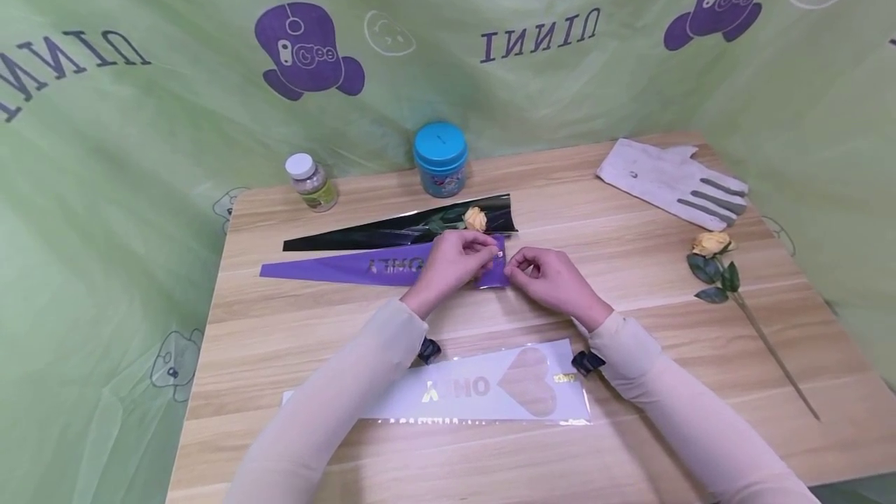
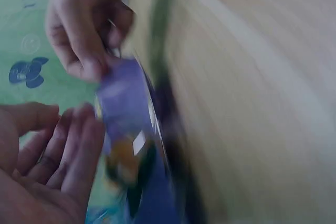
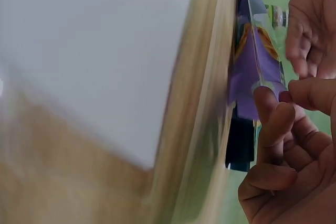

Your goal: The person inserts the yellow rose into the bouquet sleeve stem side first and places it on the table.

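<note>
a purple sleeve (image 1: 329, 268) toward the far edge of the table (image 1: 238, 348) is pinched by the right hand (image 1: 549, 278), while the left hand (image 1: 453, 261) is held close by, loose-fingered and empty.

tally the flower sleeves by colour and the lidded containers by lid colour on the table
black sleeve: 1
purple sleeve: 1
white sleeve: 1 showing (a stack beneath can't be ruled out)
blue-lidded tub: 1
white-lidded bottle: 1
total: 5 (3 sleeves, 2 containers)
</note>
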`<state>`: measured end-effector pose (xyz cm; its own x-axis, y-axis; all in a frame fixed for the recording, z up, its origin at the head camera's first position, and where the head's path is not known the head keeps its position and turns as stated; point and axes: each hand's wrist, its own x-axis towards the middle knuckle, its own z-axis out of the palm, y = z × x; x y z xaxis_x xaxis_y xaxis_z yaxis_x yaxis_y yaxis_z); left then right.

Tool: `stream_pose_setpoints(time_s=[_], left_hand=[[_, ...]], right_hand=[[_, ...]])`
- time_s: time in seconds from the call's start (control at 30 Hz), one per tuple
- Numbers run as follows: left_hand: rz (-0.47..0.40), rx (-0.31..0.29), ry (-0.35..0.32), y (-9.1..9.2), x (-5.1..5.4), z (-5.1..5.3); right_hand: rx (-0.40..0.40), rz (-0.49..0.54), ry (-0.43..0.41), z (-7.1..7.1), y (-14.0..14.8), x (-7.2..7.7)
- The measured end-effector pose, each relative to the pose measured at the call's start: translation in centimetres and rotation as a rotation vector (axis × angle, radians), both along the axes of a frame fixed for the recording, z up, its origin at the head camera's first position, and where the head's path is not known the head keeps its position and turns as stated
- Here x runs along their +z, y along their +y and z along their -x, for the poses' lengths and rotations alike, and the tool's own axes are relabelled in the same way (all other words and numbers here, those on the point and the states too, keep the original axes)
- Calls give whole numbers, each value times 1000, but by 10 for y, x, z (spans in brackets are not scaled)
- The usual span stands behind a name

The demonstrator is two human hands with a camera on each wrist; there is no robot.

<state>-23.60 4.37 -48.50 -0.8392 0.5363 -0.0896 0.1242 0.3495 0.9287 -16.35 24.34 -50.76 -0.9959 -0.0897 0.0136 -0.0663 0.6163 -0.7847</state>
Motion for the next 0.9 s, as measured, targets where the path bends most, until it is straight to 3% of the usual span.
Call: stream_pose_setpoints(time_s=[0.13, 0.2, 0.23, 0.3, 0.47, 0.73, 0.9], left_hand=[[332, -115, 576, -33, 0, -2], [428, -162, 754, -50, -3, -4], [453, -185, 806, -58, -4, -4], [490, -219, 847, -69, -8, -5], [526, -290, 848, -80, -16, -9], [543, -332, 907, -70, -26, -12], [555, -360, 909, -65, -28, -13]], right_hand=[[-36, -27, -27, 4, 0, 2], [-49, -48, -29, 7, 0, 4], [-52, -56, -28, 9, -1, 5], [-49, -74, -24, 12, -2, 6], [-27, -75, -37, 16, -2, 3], [-107, 204, -236, 10, 13, 1], [-120, 252, -288, 7, 23, -2]])
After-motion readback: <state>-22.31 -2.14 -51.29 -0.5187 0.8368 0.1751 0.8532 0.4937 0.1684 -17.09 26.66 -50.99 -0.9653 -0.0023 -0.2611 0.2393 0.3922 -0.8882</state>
